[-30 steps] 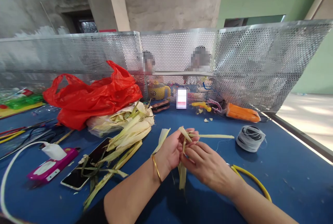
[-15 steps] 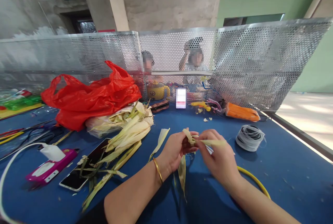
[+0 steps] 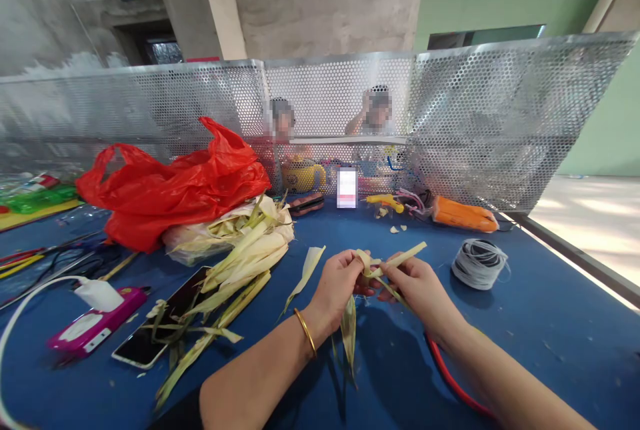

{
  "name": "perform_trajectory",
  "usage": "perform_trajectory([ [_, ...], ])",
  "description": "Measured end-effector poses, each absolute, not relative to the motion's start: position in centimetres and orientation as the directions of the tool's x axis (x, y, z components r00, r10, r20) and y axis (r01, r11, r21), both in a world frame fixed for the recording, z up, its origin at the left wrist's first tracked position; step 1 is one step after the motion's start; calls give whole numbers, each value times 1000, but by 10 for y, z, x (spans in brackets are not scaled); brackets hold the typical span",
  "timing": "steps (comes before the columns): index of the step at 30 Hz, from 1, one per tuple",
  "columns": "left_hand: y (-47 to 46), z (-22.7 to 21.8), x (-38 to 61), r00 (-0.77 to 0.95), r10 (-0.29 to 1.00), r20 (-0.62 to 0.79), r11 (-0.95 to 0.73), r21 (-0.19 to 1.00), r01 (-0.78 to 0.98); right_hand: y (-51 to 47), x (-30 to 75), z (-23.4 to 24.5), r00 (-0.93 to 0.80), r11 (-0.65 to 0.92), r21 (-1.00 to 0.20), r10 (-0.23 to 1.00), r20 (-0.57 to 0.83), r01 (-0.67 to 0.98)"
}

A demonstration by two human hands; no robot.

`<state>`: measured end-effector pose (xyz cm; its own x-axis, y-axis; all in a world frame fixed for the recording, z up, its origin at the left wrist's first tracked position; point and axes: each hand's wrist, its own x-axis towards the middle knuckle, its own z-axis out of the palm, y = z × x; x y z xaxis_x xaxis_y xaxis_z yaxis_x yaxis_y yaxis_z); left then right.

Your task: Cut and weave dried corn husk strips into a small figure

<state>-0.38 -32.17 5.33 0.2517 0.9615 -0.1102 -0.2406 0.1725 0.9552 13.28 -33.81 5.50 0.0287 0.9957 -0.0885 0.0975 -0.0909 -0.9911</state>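
Note:
Both my hands meet over the blue table [image 3: 550, 323], working pale corn husk strips [image 3: 375, 267]. My left hand [image 3: 337, 287], a gold bangle on its wrist, pinches the folded part, and a longer bundle of strips [image 3: 349, 333] hangs down from it. My right hand [image 3: 420, 290] grips one strip whose free end points up and to the right. The two hands almost touch at the fingertips.
A heap of husks [image 3: 240, 250] lies left of my hands, partly over a dark phone [image 3: 155, 330], below a red plastic bag [image 3: 170, 183]. A pink device with a white cable [image 3: 90, 323] sits far left. A coil of grey cord [image 3: 480, 263], an orange tool [image 3: 465, 215] and a perforated metal screen [image 3: 500, 123] stand beyond; two people sit behind it.
My right hand came up from beneath the bundle, took one strip and pulled it across to the right; its free end now points up and right. The left hand barely moved.

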Motion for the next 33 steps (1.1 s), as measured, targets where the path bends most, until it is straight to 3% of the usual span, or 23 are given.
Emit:
perform_trajectory([
  [8, -324, 54, -5, 403, 912, -76, 247, 887, -391, -339, 133, 54, 68, -97, -993, 992, -102, -74],
  [14, -323, 50, -1, 322, 939, -120, 216, 935, -282, -339, 130, 52, 51, -109, -990, 992, -114, -91],
  [21, -315, 50, -4, 106, 978, -181, 205, 935, -289, -340, 139, 51, -70, 29, -939, 998, 5, 342],
  [25, -311, 50, -7, 22, 984, -176, 174, 938, -301, -343, 144, 57, -313, 279, -889, 935, 166, 363],
  [29, -312, 47, -8, 68, 987, -145, 159, 942, -295, -347, 145, 63, -423, 530, -701, 838, 345, 477],
  [33, -317, 46, -6, 219, 967, -129, 181, 954, -237, -350, 146, 70, -358, 601, -473, 784, 507, 644],
])
